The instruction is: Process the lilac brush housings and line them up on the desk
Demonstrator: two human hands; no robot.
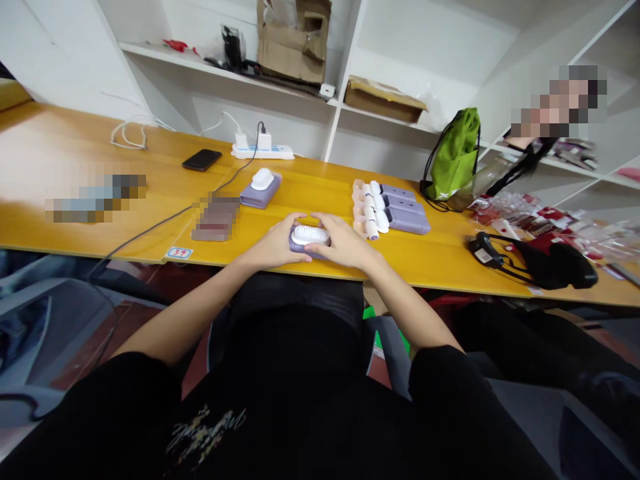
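Close to the table's front edge, both hands curve around a small purple-grey box [299, 247] with a white oval ribbed piece [311, 235] on top. My left hand [278, 244] grips the left side, its thumb along the near edge. From the right, my right hand [345, 240] holds the same pair, thumb at the front of the white piece. The fingers partly hide the box, and I cannot tell exactly what the ribbed piece is. Farther back at the left stands another purple-grey box [261, 192] with a smooth white rounded piece [263, 178] on it.
Right of my hands lie several purple-grey boxes [409, 219] with white pieces and a row of pale cylinders [370, 217]. A power strip [273, 153], phone [201, 160] and dark cable [165, 219] are left. Green bag [455, 157] and black headset [535, 260] are right.
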